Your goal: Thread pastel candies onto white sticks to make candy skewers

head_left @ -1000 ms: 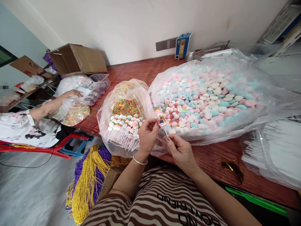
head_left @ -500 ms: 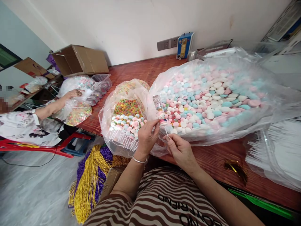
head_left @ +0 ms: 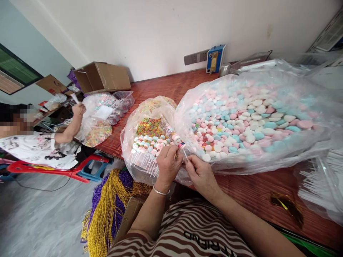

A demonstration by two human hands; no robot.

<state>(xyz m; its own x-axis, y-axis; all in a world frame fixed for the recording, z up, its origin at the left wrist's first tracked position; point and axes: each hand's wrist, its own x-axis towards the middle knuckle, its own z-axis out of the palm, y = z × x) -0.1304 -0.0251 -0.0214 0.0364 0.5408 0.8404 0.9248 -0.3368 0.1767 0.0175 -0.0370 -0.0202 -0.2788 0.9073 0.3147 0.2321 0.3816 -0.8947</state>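
My left hand [head_left: 169, 162] is closed around the base of a marshmallow lollipop [head_left: 178, 140] partly covered by a clear printed wrapper [head_left: 166, 129]. Just right of it, my right hand [head_left: 202, 175] pinches the white stick [head_left: 185, 155] of the same lollipop. Its candy end points up and to the left, away from me. Beside my left hand, an open plastic bag [head_left: 125, 142] holds colourful candy rings [head_left: 148, 126] and a row of finished marshmallow lollipops [head_left: 150, 141] with their sticks towards me. My fingers hide part of the wrapper's lower edge.
A large clear bag [head_left: 270, 157] of pink, white and blue marshmallows covers the table's right. White sticks [head_left: 321, 182] lie in plastic at far right, near gold foil [head_left: 288, 207]. Bead strands [head_left: 109, 210] hang below the left edge. A co-worker [head_left: 40, 142] sits at left.
The wrapper now leans left over the lollipop's candy end, and my hands are closer together. The co-worker's hand has risen with a white item. The view has shifted slightly.
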